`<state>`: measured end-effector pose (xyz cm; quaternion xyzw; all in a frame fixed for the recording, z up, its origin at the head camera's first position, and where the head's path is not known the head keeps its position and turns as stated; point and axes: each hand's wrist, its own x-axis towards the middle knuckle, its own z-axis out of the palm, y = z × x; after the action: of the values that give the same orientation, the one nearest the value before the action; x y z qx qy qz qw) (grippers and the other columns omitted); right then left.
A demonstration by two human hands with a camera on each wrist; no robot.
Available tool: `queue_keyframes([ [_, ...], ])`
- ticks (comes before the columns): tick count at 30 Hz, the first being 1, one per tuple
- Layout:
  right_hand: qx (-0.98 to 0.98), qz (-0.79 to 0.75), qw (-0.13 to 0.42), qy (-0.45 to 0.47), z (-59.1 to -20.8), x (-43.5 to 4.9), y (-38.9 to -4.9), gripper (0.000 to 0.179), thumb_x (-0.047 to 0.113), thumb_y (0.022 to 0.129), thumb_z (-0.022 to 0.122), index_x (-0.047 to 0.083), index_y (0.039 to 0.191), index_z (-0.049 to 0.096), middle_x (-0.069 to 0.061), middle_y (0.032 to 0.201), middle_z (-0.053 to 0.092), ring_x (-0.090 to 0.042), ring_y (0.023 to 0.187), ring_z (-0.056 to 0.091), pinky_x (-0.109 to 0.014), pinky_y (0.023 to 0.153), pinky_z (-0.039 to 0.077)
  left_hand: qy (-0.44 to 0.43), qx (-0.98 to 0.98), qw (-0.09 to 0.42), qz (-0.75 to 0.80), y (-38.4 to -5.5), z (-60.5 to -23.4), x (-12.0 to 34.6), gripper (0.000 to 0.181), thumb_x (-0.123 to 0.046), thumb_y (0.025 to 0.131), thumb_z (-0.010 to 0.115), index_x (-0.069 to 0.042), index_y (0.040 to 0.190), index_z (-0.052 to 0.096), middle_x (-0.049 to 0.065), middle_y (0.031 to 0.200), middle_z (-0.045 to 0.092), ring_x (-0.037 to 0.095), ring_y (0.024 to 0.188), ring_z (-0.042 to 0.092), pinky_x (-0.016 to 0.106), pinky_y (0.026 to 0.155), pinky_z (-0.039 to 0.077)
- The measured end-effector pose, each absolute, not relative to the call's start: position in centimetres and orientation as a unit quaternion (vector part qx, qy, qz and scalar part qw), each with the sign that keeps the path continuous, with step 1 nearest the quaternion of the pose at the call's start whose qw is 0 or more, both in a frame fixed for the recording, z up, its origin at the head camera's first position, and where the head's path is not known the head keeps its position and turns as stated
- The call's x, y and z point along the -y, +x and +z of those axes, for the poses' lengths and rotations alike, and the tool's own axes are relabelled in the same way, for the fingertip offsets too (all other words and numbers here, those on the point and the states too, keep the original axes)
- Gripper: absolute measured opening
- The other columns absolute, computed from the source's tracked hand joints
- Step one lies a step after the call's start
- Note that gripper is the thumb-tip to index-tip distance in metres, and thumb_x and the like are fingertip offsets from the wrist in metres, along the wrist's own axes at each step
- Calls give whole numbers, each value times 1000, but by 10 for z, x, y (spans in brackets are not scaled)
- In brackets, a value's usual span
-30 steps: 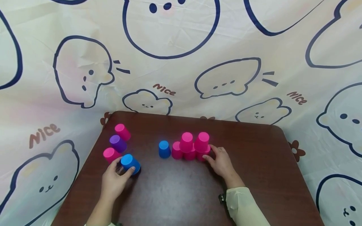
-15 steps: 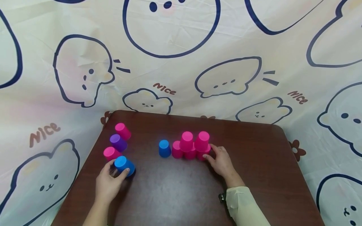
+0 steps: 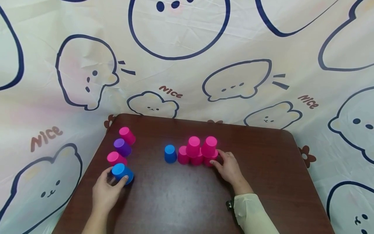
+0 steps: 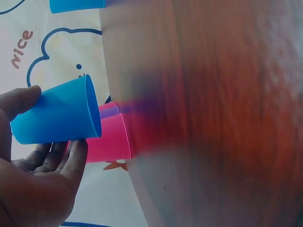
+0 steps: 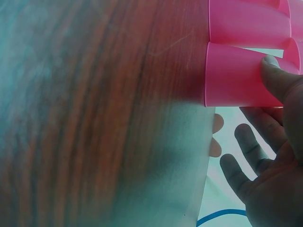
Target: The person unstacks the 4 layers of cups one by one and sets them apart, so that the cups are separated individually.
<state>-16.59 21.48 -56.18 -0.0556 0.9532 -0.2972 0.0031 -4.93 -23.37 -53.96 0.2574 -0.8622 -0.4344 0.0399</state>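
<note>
My left hand (image 3: 102, 191) holds a blue cup (image 3: 122, 174) upside down, thumb on one side and fingers on the other. In the left wrist view a gap shows between this blue cup's rim (image 4: 92, 106) and the tabletop. On the right, my right hand (image 3: 230, 167) pinches the rightmost bottom pink cup (image 5: 241, 78) between thumb and index finger, the other fingers spread. That cup belongs to a row of three upturned pink cups (image 3: 183, 155), with two more pink cups (image 3: 193, 147) on top. Another blue cup (image 3: 170, 154) stands just left of the row.
Along the table's left side a pink cup (image 3: 116, 158), a purple cup (image 3: 122, 148) and a farther pink cup (image 3: 127, 136) stand in a line. The brown table (image 3: 175, 201) ends at a patterned cloth backdrop (image 3: 190, 74) behind and at both sides.
My left hand has carried the blue cup left and slightly toward me, to just in front of the nearest pink cup of the left line. The right hand keeps its place at the stack.
</note>
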Motion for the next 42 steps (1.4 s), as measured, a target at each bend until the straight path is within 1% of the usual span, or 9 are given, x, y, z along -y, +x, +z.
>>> queue_keyframes([
  [14,-952,-300,3,-53,-562,-215,-166,66,41,92,80,16,149,56,-10,133,67,-28,118,56,-52,101,53,281,858,39,-429,-48,-541,249,86,-38,92,79,4,154,36,34,149,45,56,133,49,64,102,47],
  [23,-952,-300,5,-53,-562,-215,-165,68,40,92,79,14,149,55,-10,132,67,-28,118,56,-52,101,53,296,853,49,-426,-48,-541,256,86,-37,93,79,5,154,35,35,149,45,56,133,49,64,101,48],
  [30,-951,-303,-7,-63,-563,-215,-165,66,39,92,80,13,148,56,-10,131,68,-27,116,56,-51,101,53,296,855,63,-422,-48,-541,259,83,-33,93,78,6,153,37,36,148,45,57,130,51,63,100,48],
  [42,-952,-303,-1,-49,-562,-214,-165,70,39,90,81,15,150,55,-9,130,68,-26,114,55,-50,99,54,311,847,53,-427,-50,-541,263,85,-33,95,77,5,156,32,37,151,41,59,132,49,64,99,48],
])
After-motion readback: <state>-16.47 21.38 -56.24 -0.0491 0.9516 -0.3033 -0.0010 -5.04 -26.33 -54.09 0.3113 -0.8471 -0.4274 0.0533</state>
